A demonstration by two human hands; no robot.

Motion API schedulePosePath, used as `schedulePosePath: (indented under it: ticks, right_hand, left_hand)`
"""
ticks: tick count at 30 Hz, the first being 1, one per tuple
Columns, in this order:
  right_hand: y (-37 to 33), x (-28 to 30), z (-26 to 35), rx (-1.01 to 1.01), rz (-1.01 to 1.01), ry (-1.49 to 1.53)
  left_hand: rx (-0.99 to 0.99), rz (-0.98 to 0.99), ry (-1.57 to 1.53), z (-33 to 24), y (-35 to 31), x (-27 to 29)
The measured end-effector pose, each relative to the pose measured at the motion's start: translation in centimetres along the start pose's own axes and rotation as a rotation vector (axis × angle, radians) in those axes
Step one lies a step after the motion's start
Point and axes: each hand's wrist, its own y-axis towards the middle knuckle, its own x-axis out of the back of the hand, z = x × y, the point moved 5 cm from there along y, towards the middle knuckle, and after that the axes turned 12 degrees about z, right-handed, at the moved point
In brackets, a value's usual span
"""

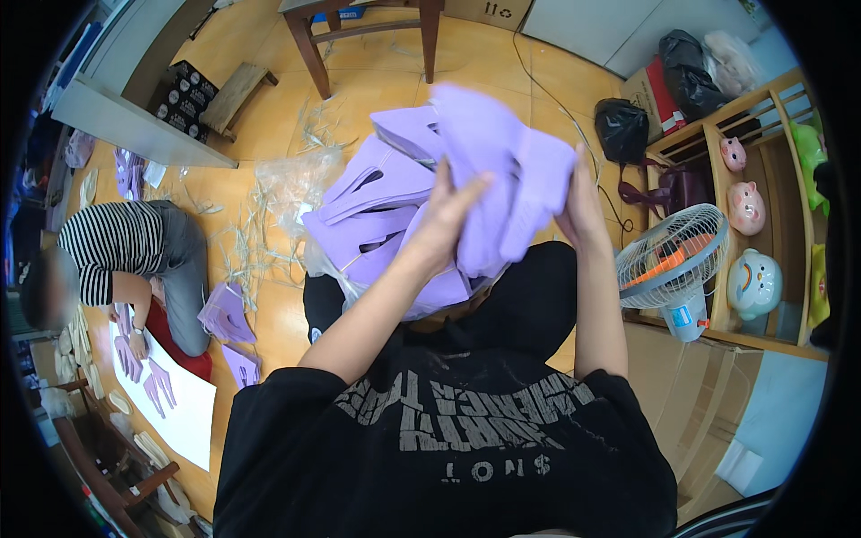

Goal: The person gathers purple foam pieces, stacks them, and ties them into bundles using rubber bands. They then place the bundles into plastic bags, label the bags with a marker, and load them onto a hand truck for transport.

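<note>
The landmark here is the pile of purple cut pieces [372, 188], gathered in a clear plastic bag [348, 289] between the person's knees. Held up just above the right part of this pile is a bundle of similar purple pieces [498, 197], layered together and blurred.

The left grip [438, 226] is clamped on the bundle's near left side, above the pile's right half. Its thumb lies across the purple face, and the bundle rises from there, with most of it above and to the right of that hand. The right grip [585, 202], right of the pile, is against the bundle's opposite edge, with its fingertips along the border. Much of this hand is hidden, so I cannot tell whether it is grasping or only steadying. The bundle thus lies between the two grips.

Left of the pile, crumpled clear film [291, 184] and pale strips [247, 251] litter the floor. Farther left of the pile, two small purple stacks [227, 314] [242, 365] lie on the floor near a crouching co-worker [134, 242], who leans over a white sheet [193, 421] bearing purple pieces [160, 387]. Right of the pile, beyond the right forearm, stands a fan [673, 260].
</note>
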Motion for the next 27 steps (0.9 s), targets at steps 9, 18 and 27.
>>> schedulePosePath:
  ticks: [9,18,27]
  right_hand:
    - [8.5,6.4,-4.6,-0.014,0.336,-0.589]
    - [9.3,9.2,-5.9,-0.200,-0.114,-0.019]
    - [11.7,9.9,-0.9,-0.032,0.049,0.041]
  left_hand:
    - [-0.032,-0.032,-0.195,3.8,5.7,-0.5]
    - [0.139,-0.174,-0.470,14.4,8.2,-0.1]
    - [0.031,-0.357,0.000,13.6,10.2,0.9]
